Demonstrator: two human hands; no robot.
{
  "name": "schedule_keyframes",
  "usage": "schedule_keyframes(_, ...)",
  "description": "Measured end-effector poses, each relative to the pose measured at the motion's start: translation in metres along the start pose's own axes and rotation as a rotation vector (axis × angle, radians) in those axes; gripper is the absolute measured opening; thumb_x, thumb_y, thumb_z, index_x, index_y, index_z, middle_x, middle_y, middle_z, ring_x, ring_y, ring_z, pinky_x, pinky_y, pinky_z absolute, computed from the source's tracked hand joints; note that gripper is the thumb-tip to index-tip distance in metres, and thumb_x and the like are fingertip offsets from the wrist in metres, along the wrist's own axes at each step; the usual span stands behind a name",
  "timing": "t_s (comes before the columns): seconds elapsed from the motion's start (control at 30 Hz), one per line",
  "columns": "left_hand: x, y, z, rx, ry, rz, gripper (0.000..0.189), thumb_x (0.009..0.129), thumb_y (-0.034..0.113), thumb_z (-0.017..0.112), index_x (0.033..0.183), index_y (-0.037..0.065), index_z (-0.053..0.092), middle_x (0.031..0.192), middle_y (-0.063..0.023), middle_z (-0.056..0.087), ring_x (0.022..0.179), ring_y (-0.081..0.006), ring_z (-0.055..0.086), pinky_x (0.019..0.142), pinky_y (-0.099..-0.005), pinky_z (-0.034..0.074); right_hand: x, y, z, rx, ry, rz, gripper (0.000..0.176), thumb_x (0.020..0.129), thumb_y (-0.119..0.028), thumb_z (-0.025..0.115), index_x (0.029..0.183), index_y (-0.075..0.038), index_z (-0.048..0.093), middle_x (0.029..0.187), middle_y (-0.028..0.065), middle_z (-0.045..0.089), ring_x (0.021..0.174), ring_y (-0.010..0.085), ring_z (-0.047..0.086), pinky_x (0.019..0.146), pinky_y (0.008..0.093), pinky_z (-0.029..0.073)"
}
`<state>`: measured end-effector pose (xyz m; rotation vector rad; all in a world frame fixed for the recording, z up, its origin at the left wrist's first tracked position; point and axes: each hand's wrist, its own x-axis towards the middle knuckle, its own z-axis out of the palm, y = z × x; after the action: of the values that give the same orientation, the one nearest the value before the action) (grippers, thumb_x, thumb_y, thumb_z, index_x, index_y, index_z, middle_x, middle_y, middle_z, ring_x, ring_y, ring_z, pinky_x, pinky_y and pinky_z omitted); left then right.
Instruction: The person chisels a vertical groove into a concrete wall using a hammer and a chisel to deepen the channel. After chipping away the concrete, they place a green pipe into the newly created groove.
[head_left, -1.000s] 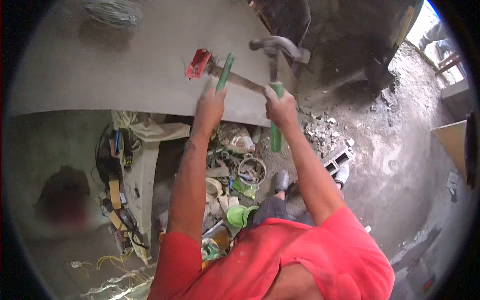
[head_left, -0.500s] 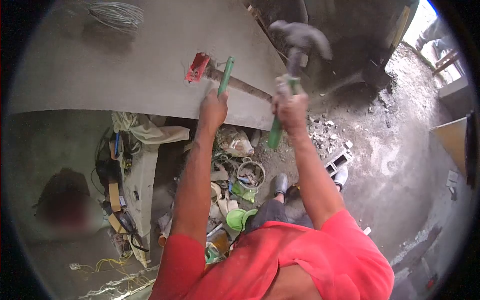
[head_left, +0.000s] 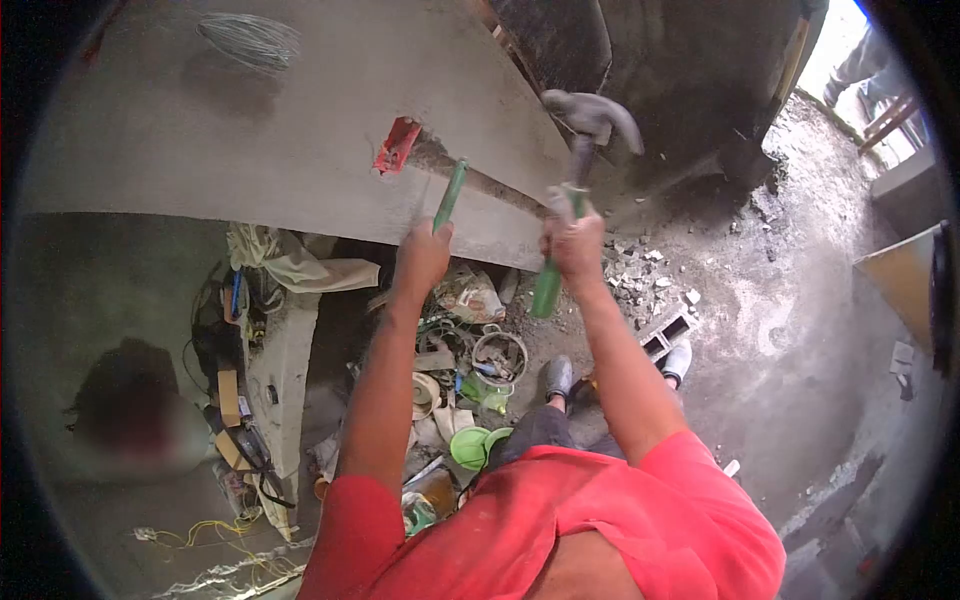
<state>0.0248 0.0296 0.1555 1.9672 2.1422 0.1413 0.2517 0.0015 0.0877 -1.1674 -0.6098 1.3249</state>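
My left hand [head_left: 424,258] is closed round a green-handled tool [head_left: 451,194], which stands up from the grey concrete wall [head_left: 330,120]. Its lower end is hard to make out. My right hand [head_left: 577,244] grips the green handle of a claw hammer [head_left: 594,118], its metal head raised to the right of the tool. A red box [head_left: 397,145] is set in the wall, and a rough groove [head_left: 490,186] runs from it toward my right hand.
A wire coil [head_left: 249,42] lies at the upper left. Below are a bucket [head_left: 499,358], green bowls [head_left: 469,448], a hollow block [head_left: 668,335] near my feet and scattered rubble [head_left: 650,270]. Part of a person [head_left: 862,68] shows at the upper right.
The hammer and my right hand have moved slightly downward in view. My left hand and the green-handled tool sit a little lower too, while the view has shifted slightly.
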Motion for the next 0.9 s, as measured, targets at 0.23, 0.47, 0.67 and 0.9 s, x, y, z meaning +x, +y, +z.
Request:
schedule_keyframes(0.23,0.01,0.008,-0.015,-0.11,0.161,0.049,0.037,0.098,0.034,0.053,0.103,-0.002,0.059,0.092,-0.0316,0.064,0.093,-0.0516,0.061,0.078,-0.0572,0.046,-0.012,-0.017,-0.033,0.179,0.033,0.028,0.042,0.093,-0.043,0.068,0.092,-0.003,0.056,0.055,-0.0002,0.049,0.042,0.0103,0.049,0.04,0.0264,0.04)
schedule_keyframes(0.47,0.016,0.007,-0.013,-0.234,0.197,0.216,0.034,0.098,0.032,0.052,0.097,-0.002,0.057,0.087,-0.0313,0.063,0.088,-0.0534,0.059,0.075,-0.0583,0.044,-0.022,-0.064,-0.005,0.091,-0.067,-0.115,0.037,0.094,-0.039,0.067,0.087,-0.006,0.053,0.057,0.0004,0.05,0.045,0.0097,0.049,0.04,0.0263,0.039)
schedule_keyframes(0.67,0.021,0.013,-0.008,-0.393,0.154,0.086,0.037,0.098,0.032,0.052,0.096,-0.005,0.057,0.087,-0.0326,0.062,0.089,-0.0529,0.059,0.076,-0.0562,0.044,-0.002,-0.041,0.044,0.008,-0.082,-0.151,0.041,0.09,-0.041,0.07,0.085,-0.001,0.06,0.06,0.0011,0.057,0.05,0.0136,0.055,0.047,0.0317,0.045)
schedule_keyframes(0.9,0.021,0.033,-0.014,-0.609,0.032,-0.192,0.04,0.098,0.033,0.051,0.095,-0.006,0.058,0.075,-0.0227,0.059,0.071,-0.0388,0.062,0.068,-0.0493,0.046,0.035,-0.014,0.041,-0.252,-0.236,0.089,0.035,0.092,-0.035,0.067,0.096,-0.001,0.061,0.059,-0.0009,0.052,0.048,0.0103,0.051,0.045,0.0288,0.041)
